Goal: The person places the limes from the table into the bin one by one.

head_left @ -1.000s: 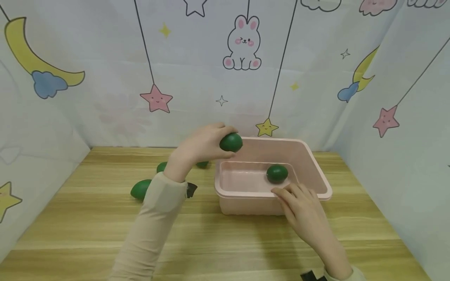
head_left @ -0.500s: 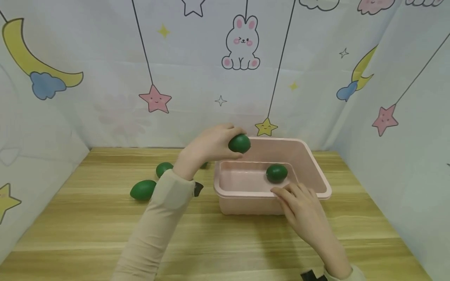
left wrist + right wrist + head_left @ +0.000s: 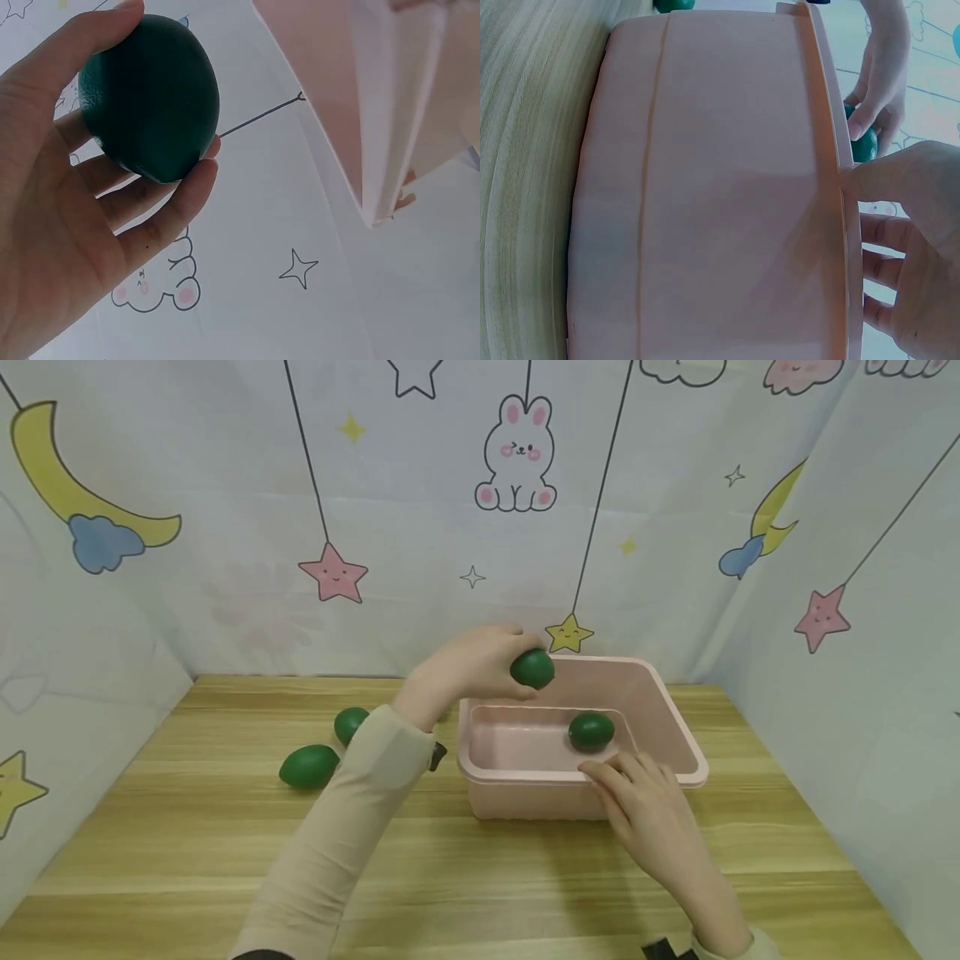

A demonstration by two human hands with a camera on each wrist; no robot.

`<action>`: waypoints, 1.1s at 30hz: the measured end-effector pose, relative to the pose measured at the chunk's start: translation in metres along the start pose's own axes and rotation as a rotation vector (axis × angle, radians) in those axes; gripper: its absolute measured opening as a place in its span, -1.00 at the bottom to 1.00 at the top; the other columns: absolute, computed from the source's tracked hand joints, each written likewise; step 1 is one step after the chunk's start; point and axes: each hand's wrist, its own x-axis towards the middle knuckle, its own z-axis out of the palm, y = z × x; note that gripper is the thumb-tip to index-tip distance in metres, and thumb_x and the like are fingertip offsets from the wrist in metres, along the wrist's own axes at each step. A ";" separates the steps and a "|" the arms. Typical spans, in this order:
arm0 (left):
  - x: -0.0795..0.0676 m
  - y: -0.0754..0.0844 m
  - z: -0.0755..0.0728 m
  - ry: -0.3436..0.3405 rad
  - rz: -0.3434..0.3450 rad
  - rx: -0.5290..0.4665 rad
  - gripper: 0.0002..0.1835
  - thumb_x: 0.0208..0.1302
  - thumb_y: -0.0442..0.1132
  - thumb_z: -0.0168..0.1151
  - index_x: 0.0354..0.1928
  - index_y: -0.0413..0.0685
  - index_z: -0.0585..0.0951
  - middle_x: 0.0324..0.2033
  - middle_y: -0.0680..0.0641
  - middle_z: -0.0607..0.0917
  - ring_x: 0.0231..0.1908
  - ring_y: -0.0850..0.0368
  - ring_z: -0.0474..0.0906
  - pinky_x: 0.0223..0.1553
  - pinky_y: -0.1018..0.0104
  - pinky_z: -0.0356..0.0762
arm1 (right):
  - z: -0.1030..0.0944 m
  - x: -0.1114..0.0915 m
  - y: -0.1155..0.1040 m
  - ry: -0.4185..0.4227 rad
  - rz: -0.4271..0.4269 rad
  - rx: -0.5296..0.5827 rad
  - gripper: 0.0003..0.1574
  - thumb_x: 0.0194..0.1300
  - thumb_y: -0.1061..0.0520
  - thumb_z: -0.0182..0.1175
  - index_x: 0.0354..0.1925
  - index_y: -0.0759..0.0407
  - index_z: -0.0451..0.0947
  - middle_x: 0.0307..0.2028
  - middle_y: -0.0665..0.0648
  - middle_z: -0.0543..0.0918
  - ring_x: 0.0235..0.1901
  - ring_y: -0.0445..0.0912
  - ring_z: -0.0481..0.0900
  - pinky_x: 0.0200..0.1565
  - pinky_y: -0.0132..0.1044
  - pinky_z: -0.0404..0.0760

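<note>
A glossy, dark green egg-shaped fruit (image 3: 532,669) is in my left hand (image 3: 480,667), gripped between thumb and fingertips above the back left part of a pink plastic bin (image 3: 536,800). The left wrist view shows the same fruit (image 3: 154,97) close up, the fingers curled beneath it. My right hand (image 3: 654,814) pinches the bin's front rim, thumb on the near side and fingers over the inside, as the right wrist view shows. Inside the bin, toward its right, lies another green fruit (image 3: 591,732).
Two more green fruits lie on the wooden table (image 3: 225,860) left of the bin: a pointed one (image 3: 309,767) and a rounder one (image 3: 350,724), both close to my left sleeve (image 3: 367,793). A white patterned curtain (image 3: 420,485) encloses the table's back and sides.
My left hand has moved right with the held green fruit, farther over the bin. Its forearm now uncovers more of the two table fruits. My right hand and the bin have stayed put.
</note>
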 end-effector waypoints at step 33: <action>0.038 0.017 0.018 -0.157 0.104 0.154 -0.56 -0.03 0.05 0.32 -0.09 0.15 0.45 -0.26 0.13 0.54 -0.24 0.22 0.45 -0.25 0.39 0.46 | 0.001 0.000 0.001 -0.003 -0.003 0.002 -0.69 0.10 0.13 0.23 -0.12 -0.05 0.59 -0.37 -0.08 0.53 -0.32 -0.16 0.40 -0.31 -0.31 0.24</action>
